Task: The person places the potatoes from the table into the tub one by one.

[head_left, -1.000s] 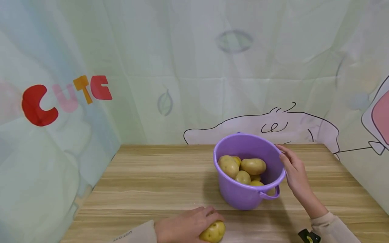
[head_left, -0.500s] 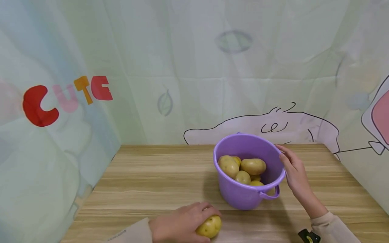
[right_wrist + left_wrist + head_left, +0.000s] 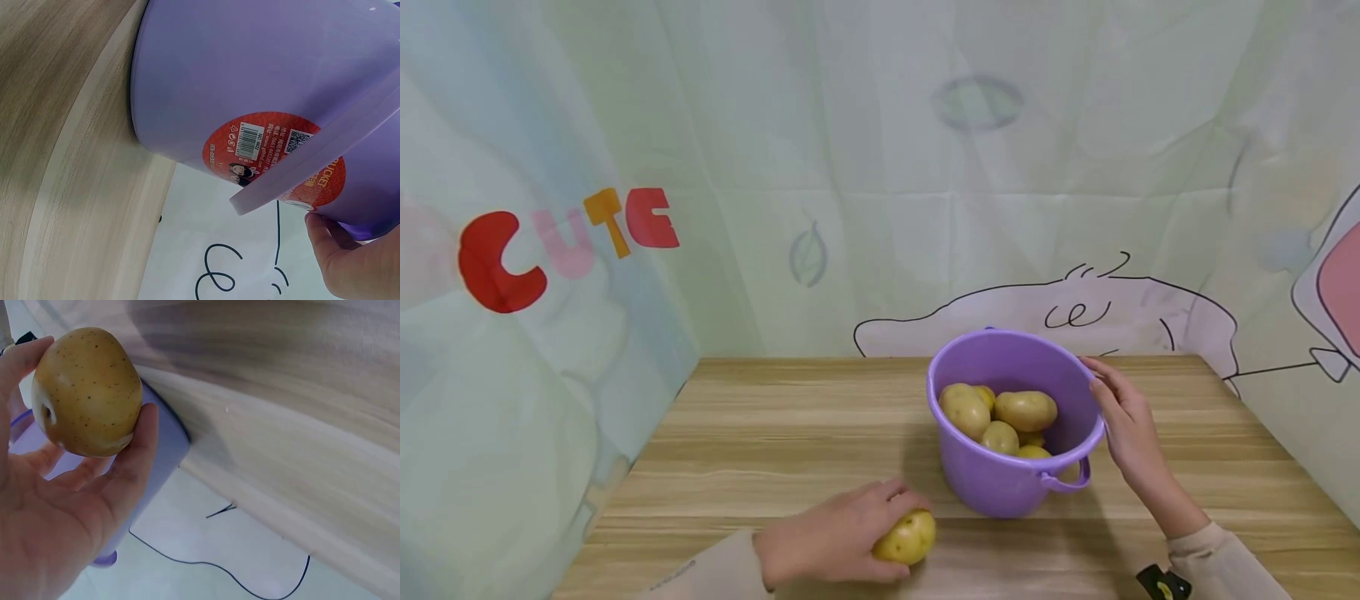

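My left hand (image 3: 838, 537) grips a yellow potato (image 3: 907, 537) in front of the bucket. In the left wrist view the potato (image 3: 87, 394) is round and brown-speckled with a small dent, held by the fingertips and thumb. A purple bucket (image 3: 992, 487) stands on the wooden table (image 3: 760, 450), with several potatoes (image 3: 1025, 411) and a few yellower pieces inside. My right hand (image 3: 1131, 429) rests against the bucket's right rim with its fingers extended. In the right wrist view a fingertip (image 3: 319, 228) lies near the rim, beside the bucket's handle (image 3: 312, 162).
A cloth backdrop (image 3: 820, 125) with printed drawings and coloured letters stands behind and beside the table. A red label (image 3: 225, 144) sticks to the bucket's side. A small black item (image 3: 1163, 582) sits by the right sleeve.
The left hand has moved up and slightly left in the head view, carrying the potato with it. The right hand and the bucket hold still.
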The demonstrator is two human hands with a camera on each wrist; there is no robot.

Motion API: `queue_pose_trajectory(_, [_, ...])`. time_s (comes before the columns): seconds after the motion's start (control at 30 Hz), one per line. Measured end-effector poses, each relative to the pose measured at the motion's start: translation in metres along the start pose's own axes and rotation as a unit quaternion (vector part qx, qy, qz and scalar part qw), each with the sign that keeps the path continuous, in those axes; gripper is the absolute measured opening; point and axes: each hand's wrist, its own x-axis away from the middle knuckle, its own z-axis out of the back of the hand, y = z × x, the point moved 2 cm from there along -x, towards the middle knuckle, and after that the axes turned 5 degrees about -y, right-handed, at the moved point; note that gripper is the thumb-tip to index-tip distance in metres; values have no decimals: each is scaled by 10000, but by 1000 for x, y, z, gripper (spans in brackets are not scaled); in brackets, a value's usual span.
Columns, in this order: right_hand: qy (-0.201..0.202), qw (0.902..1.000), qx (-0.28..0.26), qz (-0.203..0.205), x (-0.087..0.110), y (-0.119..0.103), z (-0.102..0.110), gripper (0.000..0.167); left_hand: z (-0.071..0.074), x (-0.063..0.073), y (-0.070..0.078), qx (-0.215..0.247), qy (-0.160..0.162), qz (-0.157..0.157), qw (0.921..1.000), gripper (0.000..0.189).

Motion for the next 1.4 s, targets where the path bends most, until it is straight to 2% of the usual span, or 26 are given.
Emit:
queue_pose_trajectory(0.13, [27,10000,0,4,0,0,0,39,5,1,-3,162,46,116,9998,56])
queue_pose_trajectory(0.77, [0,9999,153,-43,-1,1,0,40,40,4,-14,282,360,415,9981,60])
queue_pose_trajectory(0.93, [-12,10000,76,-31,-1,1,0,39,49,4,-15,365,462,413,9974,60])
queue_pose_trajectory(1.2, [-19,10000,54,-13,-1,1,0,39,68,3,-19,100,811,222,9964,60])
queue_pose_trajectory(1.4, [20,10000,53,13,-1,-1,0,38,85,2,-19,-173,836,298,9959,61])
